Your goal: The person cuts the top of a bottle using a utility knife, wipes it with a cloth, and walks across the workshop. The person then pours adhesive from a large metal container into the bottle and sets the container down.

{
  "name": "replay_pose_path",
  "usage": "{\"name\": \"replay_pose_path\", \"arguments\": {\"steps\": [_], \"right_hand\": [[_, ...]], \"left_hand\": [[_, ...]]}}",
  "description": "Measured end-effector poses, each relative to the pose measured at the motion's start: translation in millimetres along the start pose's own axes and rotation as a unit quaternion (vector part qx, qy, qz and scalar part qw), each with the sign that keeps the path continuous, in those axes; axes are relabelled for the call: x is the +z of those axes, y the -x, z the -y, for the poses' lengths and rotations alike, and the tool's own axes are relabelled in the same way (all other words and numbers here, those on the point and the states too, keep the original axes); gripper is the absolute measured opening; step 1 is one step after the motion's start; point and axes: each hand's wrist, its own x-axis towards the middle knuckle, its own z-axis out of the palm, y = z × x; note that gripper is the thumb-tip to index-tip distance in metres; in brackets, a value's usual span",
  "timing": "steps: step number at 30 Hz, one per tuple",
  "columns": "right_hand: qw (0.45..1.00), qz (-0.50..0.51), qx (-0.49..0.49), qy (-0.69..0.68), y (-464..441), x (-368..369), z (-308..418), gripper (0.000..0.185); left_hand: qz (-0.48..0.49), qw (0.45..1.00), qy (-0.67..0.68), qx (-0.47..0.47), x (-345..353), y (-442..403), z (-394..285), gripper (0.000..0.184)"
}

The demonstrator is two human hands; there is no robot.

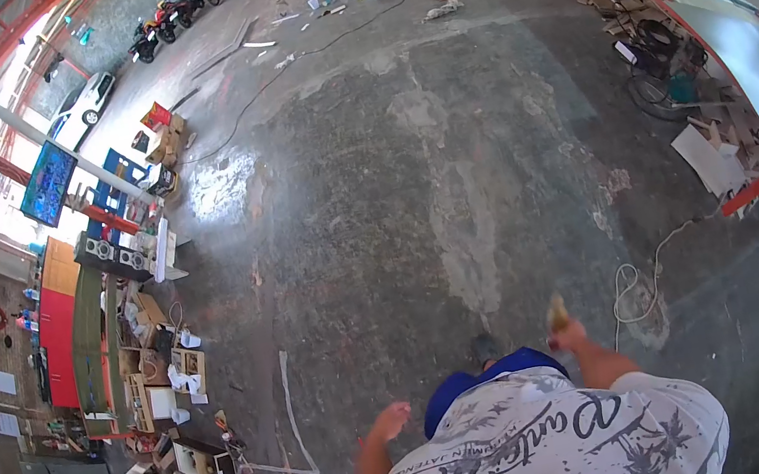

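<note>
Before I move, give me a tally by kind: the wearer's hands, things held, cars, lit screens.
Wearer's hands: 2 (left hand, right hand)
Things held: 1 (tan object, right hand)
Cars: 1 (white car)
Lit screens: 1 (screen)
Total: 5

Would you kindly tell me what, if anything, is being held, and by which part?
The right hand holds a small tan, brush-like object by its near end; the left hand appears empty.

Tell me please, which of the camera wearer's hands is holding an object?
The right hand: a tan object juts forward from it, while the left hand shows nothing in its grip.
</note>
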Motion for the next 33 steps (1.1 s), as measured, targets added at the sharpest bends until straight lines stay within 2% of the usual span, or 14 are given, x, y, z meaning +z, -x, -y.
{"name": "replay_pose_path", "arguments": {"steps": [1,2,5,7,11,17,19,20,21,22,23,24,26,33], "right_hand": [[0.996,0.024,-0.020,-0.079,10.2,-58.9,95.6,0.045],[0.997,-0.007,-0.046,-0.063,-50.6,-44.0,112.6,0.048],[0.980,-0.051,-0.141,-0.129,-120.3,-95.9,232.8,0.056],[0.965,-0.016,-0.164,-0.206,-179.3,-112.0,295.6,0.058],[0.974,-0.004,-0.201,-0.100,-282.9,-129.3,356.5,0.052],[0.998,-0.033,-0.027,0.037,-328.4,-152.5,341.3,0.045],[0.998,-0.017,0.006,0.060,-337.9,-169.4,352.2,0.043],[0.999,0.004,0.025,0.031,-335.6,-183.3,356.5,0.043],[0.999,0.000,0.053,-0.001,-343.8,-183.8,356.5,0.047],[0.996,-0.002,0.083,-0.032,-358.9,-177.3,334.9,0.050],[0.991,-0.004,0.113,-0.065,-372.3,-173.7,327.5,0.053],[0.990,-0.008,0.131,-0.051,-373.8,-178.8,346.2,0.054],[0.986,-0.019,0.162,-0.030,-369.4,-191.2,392.5,0.054],[0.980,0.071,0.184,0.015,-507.7,-188.1,487.8,0.048]], "left_hand": [[0.005,0.991,0.134,-0.017,-3.0,-14.3,39.4,0.030],[0.008,0.963,0.267,-0.034,-5.6,-20.2,60.7,0.030],[-0.039,0.995,0.014,-0.094,-12.6,-21.0,62.1,0.031],[-0.065,0.985,-0.001,-0.159,-18.0,-32.9,63.3,0.031],[-0.092,0.972,-0.034,-0.214,-35.8,-100.7,48.0,0.032],[-0.050,0.947,-0.316,-0.012,-131.2,-276.1,-27.6,0.032],[-0.061,0.907,-0.412,0.056,-185.5,-362.6,-62.1,0.032],[-0.068,0.976,-0.206,-0.003,-213.2,-402.8,-92.3,0.039],[-0.101,0.993,0.012,-0.054,-241.8,-442.5,-127.0,0.052],[-0.186,0.937,-0.270,0.120,-278.2,-467.6,-178.1,0.050],[-0.198,0.937,-0.257,0.126,-318.7,-487.4,-235.2,0.046],[-0.175,0.984,0.008,-0.010,-354.2,-499.1,-306.7,0.045],[-0.225,0.973,0.009,0.042,-417.2,-511.2,-431.7,0.042],[-0.297,0.944,-0.099,0.101,-541.0,-658.8,-566.5,0.043]]}}
